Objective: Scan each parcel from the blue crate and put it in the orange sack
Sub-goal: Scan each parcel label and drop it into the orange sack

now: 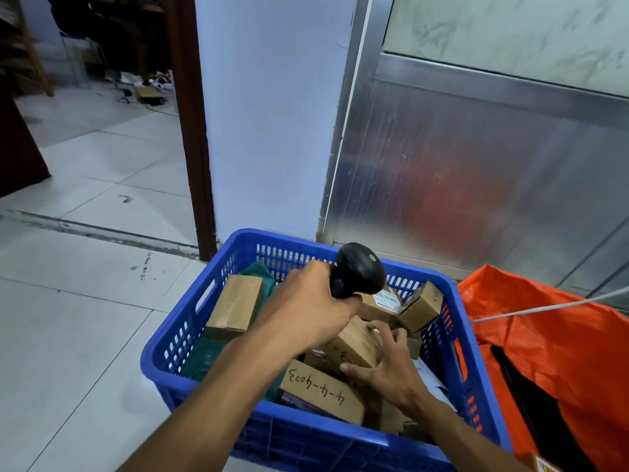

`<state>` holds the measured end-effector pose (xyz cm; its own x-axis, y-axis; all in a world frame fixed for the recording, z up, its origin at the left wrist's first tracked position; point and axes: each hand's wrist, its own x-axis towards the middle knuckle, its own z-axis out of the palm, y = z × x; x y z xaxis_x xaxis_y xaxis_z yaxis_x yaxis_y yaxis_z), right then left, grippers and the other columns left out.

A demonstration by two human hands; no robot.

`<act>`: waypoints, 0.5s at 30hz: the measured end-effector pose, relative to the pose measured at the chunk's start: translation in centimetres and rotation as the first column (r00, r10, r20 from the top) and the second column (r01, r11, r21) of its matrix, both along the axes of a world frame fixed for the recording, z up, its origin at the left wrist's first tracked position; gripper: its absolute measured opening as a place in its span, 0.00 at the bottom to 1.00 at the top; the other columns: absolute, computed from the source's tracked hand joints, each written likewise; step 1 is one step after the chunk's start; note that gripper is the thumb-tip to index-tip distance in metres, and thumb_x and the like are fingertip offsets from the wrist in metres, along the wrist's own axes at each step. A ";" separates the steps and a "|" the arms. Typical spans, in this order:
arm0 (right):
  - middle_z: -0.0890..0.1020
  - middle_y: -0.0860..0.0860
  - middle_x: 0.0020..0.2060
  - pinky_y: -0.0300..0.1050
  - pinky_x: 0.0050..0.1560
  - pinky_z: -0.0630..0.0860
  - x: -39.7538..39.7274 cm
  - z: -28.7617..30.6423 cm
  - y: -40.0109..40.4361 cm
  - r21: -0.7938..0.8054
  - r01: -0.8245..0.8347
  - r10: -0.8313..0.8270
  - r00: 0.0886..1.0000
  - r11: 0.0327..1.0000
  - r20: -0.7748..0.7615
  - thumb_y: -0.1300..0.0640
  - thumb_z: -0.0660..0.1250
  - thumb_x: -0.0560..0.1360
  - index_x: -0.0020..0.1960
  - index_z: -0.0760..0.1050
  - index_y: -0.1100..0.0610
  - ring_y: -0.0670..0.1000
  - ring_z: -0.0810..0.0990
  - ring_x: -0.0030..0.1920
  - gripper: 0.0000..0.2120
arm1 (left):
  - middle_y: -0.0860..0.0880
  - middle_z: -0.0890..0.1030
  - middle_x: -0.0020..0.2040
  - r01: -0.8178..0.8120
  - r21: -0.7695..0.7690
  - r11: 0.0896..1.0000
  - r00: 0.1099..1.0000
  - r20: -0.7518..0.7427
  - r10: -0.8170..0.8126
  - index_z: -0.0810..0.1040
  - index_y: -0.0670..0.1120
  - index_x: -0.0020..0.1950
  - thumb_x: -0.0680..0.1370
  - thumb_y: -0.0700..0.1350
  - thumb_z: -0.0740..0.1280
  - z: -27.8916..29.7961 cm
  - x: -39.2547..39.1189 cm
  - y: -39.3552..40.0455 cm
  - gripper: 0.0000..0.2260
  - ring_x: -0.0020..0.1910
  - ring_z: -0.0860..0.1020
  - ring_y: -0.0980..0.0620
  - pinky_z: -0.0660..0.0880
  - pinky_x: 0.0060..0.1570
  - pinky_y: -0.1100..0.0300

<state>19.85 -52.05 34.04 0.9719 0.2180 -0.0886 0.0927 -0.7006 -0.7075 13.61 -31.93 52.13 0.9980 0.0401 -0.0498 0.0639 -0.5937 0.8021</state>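
Two bare hands over one crate. Left hand (308, 310) curled tight round the handle of a black plastic handheld barcode scanner (359, 270), knuckles up, forearm running in from the near left edge; scanner head tipped forward and down toward the far right parcels, a small green dot on its top. Right hand (384, 364) lower and nearer, fingers spread and bent over the edges of a small brown cardboard parcel with handwritten digits (352, 345), thumb against its near side, fingertips hooked on its far side; gripping that parcel, which lies tilted among the others inside the crate. Right forearm coming in from the near right corner.

Just below the held parcel, a flat brown cardboard box marked in black pen (320, 391), partly under the right wrist. Farther right, a small brown carton with a white printed label (383, 303) beside a small cube-shaped cardboard box (422, 306) leaning on the far right wall. At far left, a taller plain brown cardboard box (235, 306) resting on dark green fabric (204, 356). All within the blue slotted plastic crate (170, 342) on pale floor tiles (85, 301). Touching the crate's right side, the orange woven plastic sack (558, 338), mouth slumped open, a thin grey cord (551, 306) stretched across it. Behind, a white pillar (272, 131) and a brushed metal door panel (476, 172).
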 end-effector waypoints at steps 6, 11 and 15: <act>0.65 0.47 0.56 0.33 0.46 0.73 -0.9 1.9 -2.1 0.087 0.158 -0.151 0.986 0.984 -0.075 0.38 0.79 0.63 0.63 0.65 0.42 0.48 0.71 0.57 0.35 | 0.52 0.84 0.41 0.025 0.042 0.999 1.000 0.018 -0.025 0.79 0.51 0.45 0.76 0.51 0.71 0.1 -0.5 -0.9 0.05 0.44 0.82 0.53 0.80 0.51 0.47; 0.79 0.55 0.56 0.60 0.53 0.82 -1.1 3.3 -4.6 0.295 0.383 -0.264 0.890 0.876 -0.371 0.30 0.80 0.54 0.58 0.75 0.50 0.57 0.82 0.54 0.40 | 0.55 0.83 0.43 0.023 0.065 0.998 0.999 0.047 -0.026 0.79 0.54 0.49 0.76 0.52 0.71 0.1 -0.7 -1.9 0.05 0.45 0.81 0.55 0.80 0.51 0.49; 0.86 0.60 0.50 0.53 0.46 0.83 -1.6 6.5 -5.9 0.469 0.507 -0.179 0.794 0.723 -0.581 0.40 0.79 0.63 0.59 0.79 0.61 0.57 0.85 0.46 0.33 | 0.57 0.83 0.49 0.053 0.062 0.997 0.997 0.057 -0.057 0.78 0.55 0.58 0.76 0.51 0.72 0.3 -0.9 -2.9 0.12 0.51 0.81 0.56 0.79 0.56 0.51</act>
<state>18.22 -57.96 40.50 0.8521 0.0425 -0.5216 -0.5195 -0.0518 -0.8529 12.67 -34.82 52.43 0.9999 -0.0136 0.0100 -0.0164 -0.6422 0.7663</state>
